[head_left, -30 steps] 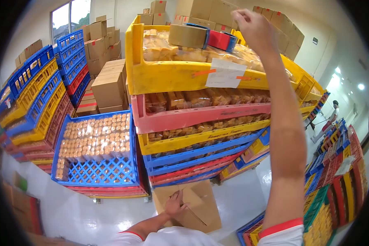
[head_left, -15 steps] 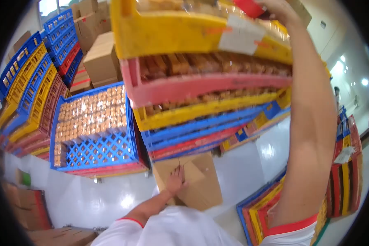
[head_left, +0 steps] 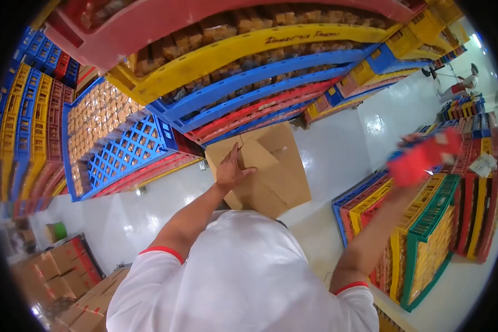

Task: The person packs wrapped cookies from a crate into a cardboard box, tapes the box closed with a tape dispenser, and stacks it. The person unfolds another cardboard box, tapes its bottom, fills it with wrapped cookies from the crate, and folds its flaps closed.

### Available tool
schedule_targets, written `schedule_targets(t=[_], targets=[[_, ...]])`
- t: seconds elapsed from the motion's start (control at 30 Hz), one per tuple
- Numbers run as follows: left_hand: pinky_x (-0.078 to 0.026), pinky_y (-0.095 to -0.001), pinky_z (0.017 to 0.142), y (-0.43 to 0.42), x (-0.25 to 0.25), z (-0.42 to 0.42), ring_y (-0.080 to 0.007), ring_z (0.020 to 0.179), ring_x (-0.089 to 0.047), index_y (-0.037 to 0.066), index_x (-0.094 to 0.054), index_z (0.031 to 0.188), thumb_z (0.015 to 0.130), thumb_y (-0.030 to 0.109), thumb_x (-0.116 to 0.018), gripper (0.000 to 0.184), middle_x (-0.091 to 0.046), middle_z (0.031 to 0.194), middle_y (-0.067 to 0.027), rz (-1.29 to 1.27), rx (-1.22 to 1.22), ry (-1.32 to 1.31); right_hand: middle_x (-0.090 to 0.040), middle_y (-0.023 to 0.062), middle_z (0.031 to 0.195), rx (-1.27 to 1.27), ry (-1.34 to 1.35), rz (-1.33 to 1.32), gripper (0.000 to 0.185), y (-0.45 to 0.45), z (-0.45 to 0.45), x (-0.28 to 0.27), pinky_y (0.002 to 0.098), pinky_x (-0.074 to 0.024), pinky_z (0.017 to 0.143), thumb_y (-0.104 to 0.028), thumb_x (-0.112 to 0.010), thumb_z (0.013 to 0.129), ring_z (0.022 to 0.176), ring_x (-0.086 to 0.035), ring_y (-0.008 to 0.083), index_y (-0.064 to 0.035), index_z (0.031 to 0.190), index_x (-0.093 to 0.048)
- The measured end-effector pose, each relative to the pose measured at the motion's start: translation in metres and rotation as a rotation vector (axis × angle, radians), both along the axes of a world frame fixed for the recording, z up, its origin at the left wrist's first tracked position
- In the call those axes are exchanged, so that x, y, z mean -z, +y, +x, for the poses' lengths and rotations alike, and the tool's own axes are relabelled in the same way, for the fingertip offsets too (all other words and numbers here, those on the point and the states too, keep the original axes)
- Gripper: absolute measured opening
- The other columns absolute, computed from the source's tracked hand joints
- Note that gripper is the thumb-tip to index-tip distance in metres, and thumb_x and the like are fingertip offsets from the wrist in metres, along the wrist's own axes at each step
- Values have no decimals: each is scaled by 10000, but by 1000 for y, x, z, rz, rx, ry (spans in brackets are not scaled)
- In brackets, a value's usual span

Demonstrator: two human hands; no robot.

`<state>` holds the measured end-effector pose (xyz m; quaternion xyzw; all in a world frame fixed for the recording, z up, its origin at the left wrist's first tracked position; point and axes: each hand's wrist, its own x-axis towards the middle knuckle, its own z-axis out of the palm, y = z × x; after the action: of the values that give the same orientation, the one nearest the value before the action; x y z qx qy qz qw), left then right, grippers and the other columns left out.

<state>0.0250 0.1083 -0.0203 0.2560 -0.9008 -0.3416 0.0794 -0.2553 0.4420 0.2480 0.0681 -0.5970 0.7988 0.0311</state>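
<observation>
My left hand (head_left: 233, 170) lies on the closed top flaps of a cardboard box (head_left: 279, 182), fingers stretched out and thumb spread. The box stands in front of my body, below a tall stack of crates. Out to the right, my right hand (head_left: 408, 140) is closed around a red tool (head_left: 418, 161) that looks like a tape dispenser. Motion smears the tool and hides most of that hand's fingers. It is held in the air, apart from the box, above stacked crates.
Yellow, blue and red crates (head_left: 249, 91) of packed goods tower ahead. A blue crate (head_left: 130, 160) of wrapped packs is at left. More stacks, one with a green crate (head_left: 420, 249), stand at right. Cardboard boxes (head_left: 66, 268) sit lower left. A person (head_left: 469, 83) is far off at right.
My right hand has come down from the top of the crate stack to the right, carrying the red tool. My view has tilted down. My left hand stays on the box.
</observation>
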Motion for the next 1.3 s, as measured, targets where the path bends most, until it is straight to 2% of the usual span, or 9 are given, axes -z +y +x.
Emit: schedule_targets(t=[0.13, 0.33, 0.47, 0.63, 0.9, 1.0, 1.1, 1.17, 1.3], targets=[[-556, -447, 993, 4, 1, -5, -381, 1182, -668, 40, -464, 1502, 682, 579, -900, 1074, -654, 1347, -210, -73, -32, -92, -690, 70, 1040, -132, -263, 134, 413, 1, 15, 170, 326, -572, 796, 5, -745, 828, 872, -695, 185, -22, 1219, -616], [-543, -434, 1014, 8, 3, 0, -358, 1215, -655, 45, -493, 1484, 713, 549, -892, 1003, -652, 1361, -189, -60, -25, -54, -651, 40, 925, -227, -219, 639, 434, -50, 72, 299, 259, -502, 680, -229, -814, 921, 747, -596, 87, -26, 1221, -574], [-535, -440, 1026, -1, 1, 1, -366, 1250, -631, 40, -469, 1503, 762, 509, -873, 965, -618, 1403, -201, -33, -14, -44, -645, 52, 883, -357, -360, 705, 522, -75, 87, 251, 262, -509, 550, -293, -841, 893, 650, -616, 107, -11, 1246, -579], [-529, -456, 1031, -3, -2, -2, -379, 1265, -619, 32, -427, 1531, 773, 488, -869, 988, -596, 1428, -215, -4, 5, -112, -678, 197, 1152, -362, 297, 829, 693, -111, 148, 201, 438, -583, 734, -274, -840, 838, 901, -721, 342, -133, 1448, -544], [-513, -455, 1047, 2, 0, -3, -420, 1235, -624, 0, -359, 1565, 799, 426, -864, 1012, -591, 1406, -263, -12, 13, -58, -593, 144, 1023, -588, 478, 1320, 941, -45, 240, 235, 458, -587, 680, -225, -852, 728, 810, -684, 352, -378, 1566, -453], [-485, -463, 1076, 9, -18, -6, -416, 1240, -614, -3, -377, 1558, 825, 376, -853, 953, -615, 1372, -250, -464, -15, 107, -581, 131, 1008, -544, 530, 1274, 951, -39, 235, 239, 447, -585, 649, -216, -857, 695, 787, -677, 338, -366, 1553, -476], [-433, -452, 1121, 20, -19, 9, -329, 1255, -620, 35, -489, 1502, 939, 420, -754, 732, -655, 1363, -176, 117, 70, 113, -583, 132, 1024, -520, 527, 1258, 951, -34, 238, 243, 439, -586, 641, -208, -859, 677, 783, -679, 331, -358, 1542, -493], [-436, -400, 1099, 21, -22, 9, -225, 1249, -617, 42, -608, 1404, 1043, 477, -587, 566, -670, 1356, -121, 1389, 64, -285, -583, 134, 1030, -509, 528, 1255, 944, -33, 240, 244, 435, -587, 644, -206, -859, 674, 783, -680, 328, -352, 1536, -502], [-449, -355, 1060, 41, -64, 13, -148, 1178, -632, 54, -687, 1298, 1087, 524, -455, 565, -713, 1256, -67, 1590, -27, -242, -597, 136, 1056, -467, 515, 1217, 921, -34, 239, 242, 440, -585, 648, -196, -852, 677, 790, -684, 331, -332, 1525, -522]])
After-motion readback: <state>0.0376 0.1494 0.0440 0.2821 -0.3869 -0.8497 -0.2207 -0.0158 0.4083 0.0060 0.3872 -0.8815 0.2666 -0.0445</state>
